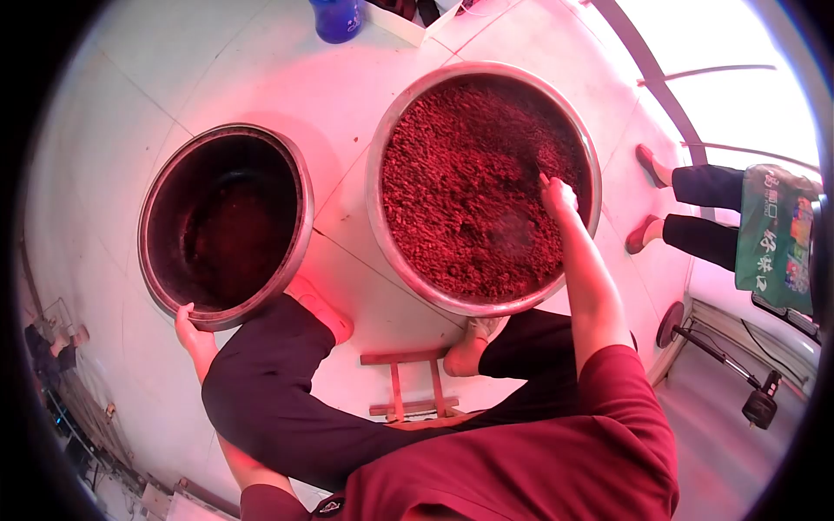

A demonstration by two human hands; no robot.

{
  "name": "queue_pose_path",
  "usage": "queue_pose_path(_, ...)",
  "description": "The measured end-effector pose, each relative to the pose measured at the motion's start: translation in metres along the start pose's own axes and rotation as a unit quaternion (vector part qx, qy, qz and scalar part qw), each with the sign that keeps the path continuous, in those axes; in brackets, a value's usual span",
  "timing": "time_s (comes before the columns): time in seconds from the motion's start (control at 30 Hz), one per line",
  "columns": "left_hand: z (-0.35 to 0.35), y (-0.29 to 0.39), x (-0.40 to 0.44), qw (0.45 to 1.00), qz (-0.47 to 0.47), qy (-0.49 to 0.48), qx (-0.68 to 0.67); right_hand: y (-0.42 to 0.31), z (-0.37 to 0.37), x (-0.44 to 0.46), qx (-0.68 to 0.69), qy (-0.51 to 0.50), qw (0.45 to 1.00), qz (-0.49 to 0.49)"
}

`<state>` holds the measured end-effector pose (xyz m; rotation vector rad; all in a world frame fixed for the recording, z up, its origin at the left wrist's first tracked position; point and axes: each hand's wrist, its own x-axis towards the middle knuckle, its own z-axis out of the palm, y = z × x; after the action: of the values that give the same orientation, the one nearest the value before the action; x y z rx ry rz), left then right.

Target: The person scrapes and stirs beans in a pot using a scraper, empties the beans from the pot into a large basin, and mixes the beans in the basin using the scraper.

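On the left, a deep dark pot (302,195) with a thick rim stands tilted slightly on the floor, its inside dark with a reddish sheen. My left hand (186,328) grips its near rim, the thumb over the edge. To the right is a wide metal basin (375,187), filled with a loose, grainy mass (460,191) that looks dark red under the pink light. My right hand (560,200) is closed over the right part of this mass, inside the basin. What its fingers hold is hard to make out; a rounded, grain-covered shape lies just beyond them.
A low wooden stool (408,408) is under me, between my feet. Another person's red shoes (645,234) and a green bag (773,239) are at the right. A blue container (337,19) stands at the top beside a white box (408,26). A black-ended pole (712,349) lies lower right.
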<state>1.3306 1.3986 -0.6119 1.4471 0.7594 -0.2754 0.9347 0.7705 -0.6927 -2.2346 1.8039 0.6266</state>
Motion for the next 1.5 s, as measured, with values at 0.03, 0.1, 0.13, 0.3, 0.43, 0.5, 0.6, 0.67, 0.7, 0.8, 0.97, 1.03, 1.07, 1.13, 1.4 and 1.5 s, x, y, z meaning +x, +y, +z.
queue_pose_path(0.03, 0.0, -0.001, -0.002, 1.0, 0.005, -0.007, 0.002, -0.008, 0.002, -0.002, 0.033, -0.009, 0.999, 0.014)
queue_pose_path(0.1, 0.001, -0.002, -0.007, 1.0, 0.015, -0.02, 0.006, -0.035, 0.018, -0.016, 0.084, 0.02, 0.996, -0.03)
queue_pose_path(0.13, 0.0, -0.003, -0.008, 0.999, 0.024, -0.019, 0.011, -0.049, 0.025, -0.025, 0.023, 0.009, 0.997, -0.07)
queue_pose_path(0.3, 0.004, -0.001, -0.013, 0.998, 0.055, -0.025, 0.021, -0.054, 0.051, -0.114, -0.033, 0.032, 0.947, -0.319)
queue_pose_path(0.43, 0.001, -0.002, -0.007, 1.0, 0.024, 0.003, -0.007, -0.064, 0.061, -0.175, 0.005, 0.053, 0.939, -0.34)
queue_pose_path(0.5, 0.001, -0.004, -0.006, 1.0, 0.028, -0.003, -0.005, -0.084, 0.056, -0.166, -0.002, 0.091, 0.926, -0.366)
queue_pose_path(0.6, 0.008, -0.002, -0.021, 1.0, 0.019, -0.022, 0.003, -0.115, 0.05, -0.12, -0.005, 0.084, 0.935, -0.345)
queue_pose_path(0.67, 0.004, -0.005, -0.009, 1.0, 0.015, -0.009, 0.0, -0.132, 0.042, -0.089, -0.034, 0.052, 0.957, -0.285)
queue_pose_path(0.7, 0.002, -0.004, -0.004, 1.0, 0.013, 0.0, -0.003, -0.137, 0.031, -0.083, -0.067, 0.019, 0.967, -0.247)
queue_pose_path(0.8, 0.005, -0.003, -0.017, 0.999, 0.05, -0.01, 0.01, -0.108, 0.034, -0.054, -0.018, 0.04, 0.977, -0.206)
queue_pose_path(0.97, 0.008, -0.002, -0.016, 1.0, 0.024, 0.007, 0.002, -0.016, 0.018, -0.02, -0.014, 0.046, 0.997, -0.068)
queue_pose_path(1.03, 0.007, -0.001, -0.011, 1.0, 0.01, 0.009, -0.002, 0.013, 0.004, -0.036, -0.015, 0.027, 0.998, -0.053)
queue_pose_path(1.07, 0.008, -0.002, -0.012, 1.0, 0.007, 0.005, -0.006, 0.025, 0.006, -0.039, -0.04, 0.002, 0.999, -0.034)
queue_pose_path(1.13, 0.009, -0.001, -0.016, 1.0, 0.002, -0.002, -0.015, 0.029, 0.015, -0.052, -0.021, -0.016, 1.0, -0.015)
queue_pose_path(1.4, -0.006, -0.01, -0.007, 0.997, 0.06, -0.04, 0.016, -0.046, 0.064, -0.128, -0.016, -0.019, 0.965, -0.262)
queue_pose_path(1.5, -0.008, -0.012, -0.003, 0.996, 0.073, -0.051, 0.018, -0.06, 0.07, -0.173, 0.025, 0.048, 0.949, -0.31)
